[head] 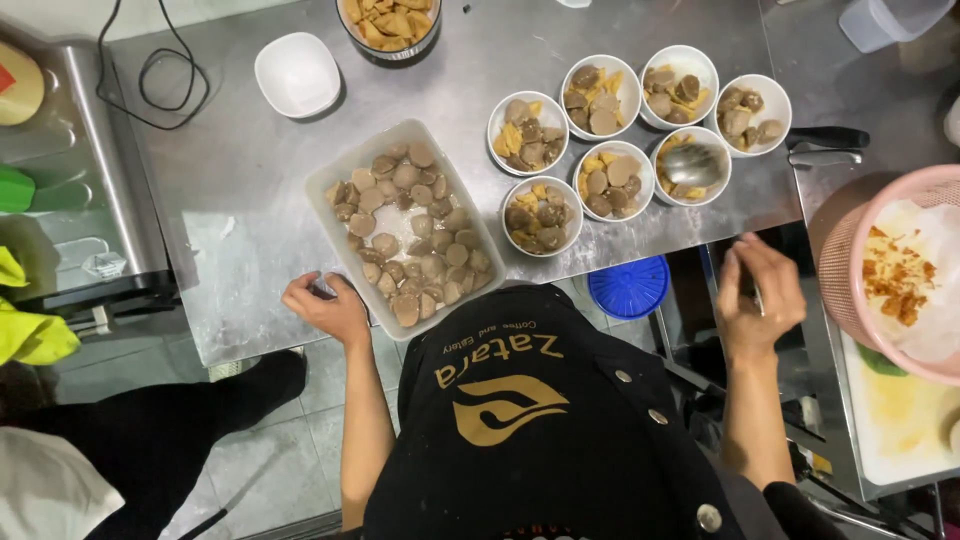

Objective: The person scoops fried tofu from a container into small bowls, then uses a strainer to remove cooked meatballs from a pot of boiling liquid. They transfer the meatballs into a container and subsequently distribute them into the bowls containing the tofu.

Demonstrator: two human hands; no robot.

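Our left hand (325, 308) rests on the near edge of the steel bench (240, 180), fingers curled and touching the near left corner of the rectangular tray (345, 165) of brown meatball slices; whether it actually grips the rim we cannot tell. Our right hand (757, 290) hangs off the bench to the right of the tray, past the bench's near edge, fingers loosely bent around what looks like a thin handle, though the dark background hides it too much to be sure. The tray lies at a slant, its long axis running from far left toward near right, so the left hand is plainly the nearer one. Beyond the tray to the right stand the seven white bowls (541, 215), each filled with slices and yellowish pieces; one of them holds a metal ladle (694, 163). An empty white bowl (297, 73) sits beyond the tray to the left, and a pink basket (850, 270) far to its right.
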